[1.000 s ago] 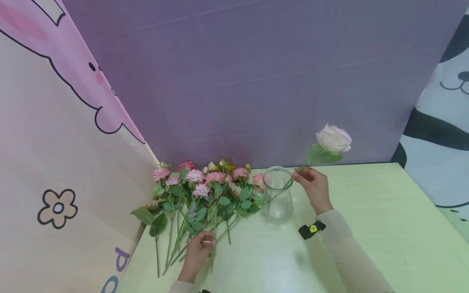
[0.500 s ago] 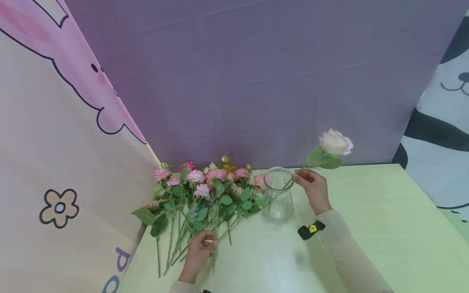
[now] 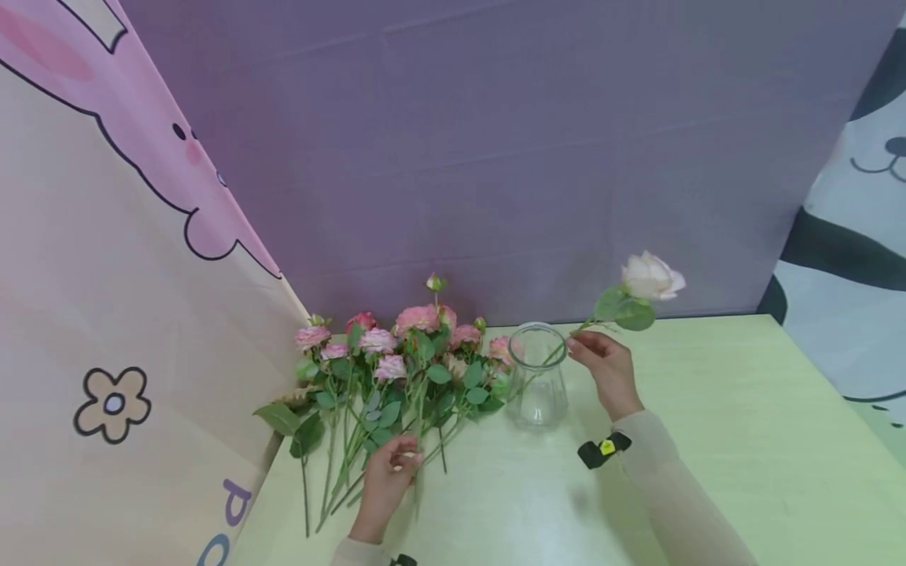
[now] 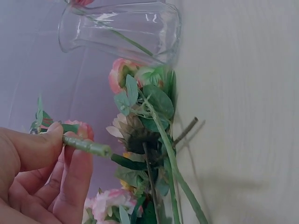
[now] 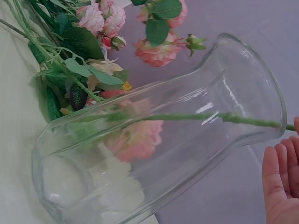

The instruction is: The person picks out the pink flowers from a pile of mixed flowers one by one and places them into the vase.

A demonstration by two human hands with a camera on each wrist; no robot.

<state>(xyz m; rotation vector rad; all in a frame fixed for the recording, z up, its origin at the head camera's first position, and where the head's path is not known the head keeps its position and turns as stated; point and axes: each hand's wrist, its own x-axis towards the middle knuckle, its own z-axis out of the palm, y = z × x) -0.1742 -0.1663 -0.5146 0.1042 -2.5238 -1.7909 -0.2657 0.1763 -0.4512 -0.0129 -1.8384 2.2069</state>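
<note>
A clear glass vase (image 3: pixel 536 405) stands upright near the table's back edge. Beside its rim my right hand (image 3: pixel 607 369) pinches the stem of a pale white-pink rose (image 3: pixel 653 277). That green stem (image 5: pixel 187 116) slants down inside the glass in the right wrist view, while the bloom leans out to the right. My left hand (image 3: pixel 385 483), in front of the flower pile, pinches a green stem (image 4: pixel 91 147) between thumb and finger. Its pink blooms (image 3: pixel 418 318) and a small bud (image 3: pixel 435 282) rise over the pile.
Several pink artificial flowers (image 3: pixel 377 340) with leaves and long stems lie left of the vase on the pale table (image 3: pixel 743 440). A purple backdrop (image 3: pixel 495 157) rises behind the table. A printed cloth wall (image 3: pixel 163 314) stands at the left.
My left hand has risen slightly, and the pink flower in it has lifted above the pile. The white rose has tipped a little lower and to the right; my right hand has barely moved.
</note>
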